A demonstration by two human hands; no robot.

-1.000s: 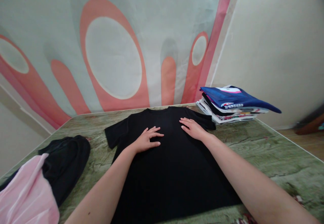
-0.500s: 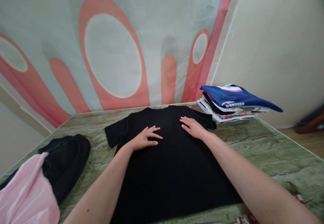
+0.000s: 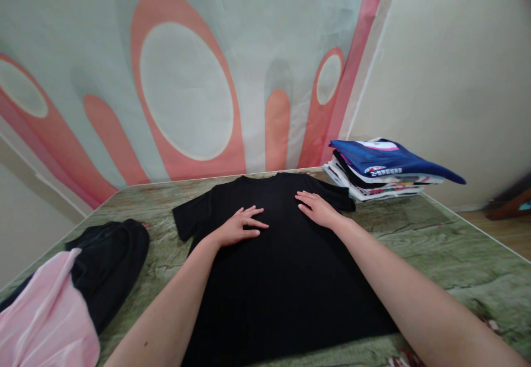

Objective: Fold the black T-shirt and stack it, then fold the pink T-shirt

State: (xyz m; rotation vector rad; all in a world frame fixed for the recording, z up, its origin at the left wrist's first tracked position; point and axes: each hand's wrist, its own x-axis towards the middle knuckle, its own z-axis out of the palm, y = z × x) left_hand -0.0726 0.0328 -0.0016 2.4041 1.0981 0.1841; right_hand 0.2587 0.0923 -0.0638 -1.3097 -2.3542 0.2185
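Observation:
A black T-shirt (image 3: 286,278) lies spread flat, its neckline toward the wall and its short sleeves out to both sides. On the left half of its chest rests my left hand (image 3: 239,227), fingers spread and holding nothing. My right hand (image 3: 317,210) lies flat on the right side of the chest, near the right sleeve, with fingers stretched out. Both palms face down on the fabric. My right forearm crosses the shirt's right edge and hides part of it.
The shirt is on a wood-grain table (image 3: 448,245). At the back right stands a stack of folded clothes (image 3: 385,170), a blue garment on top. Crumpled black clothing (image 3: 112,262) and a pink garment (image 3: 50,311) lie at the left. A patterned wall covering (image 3: 257,51) rises behind.

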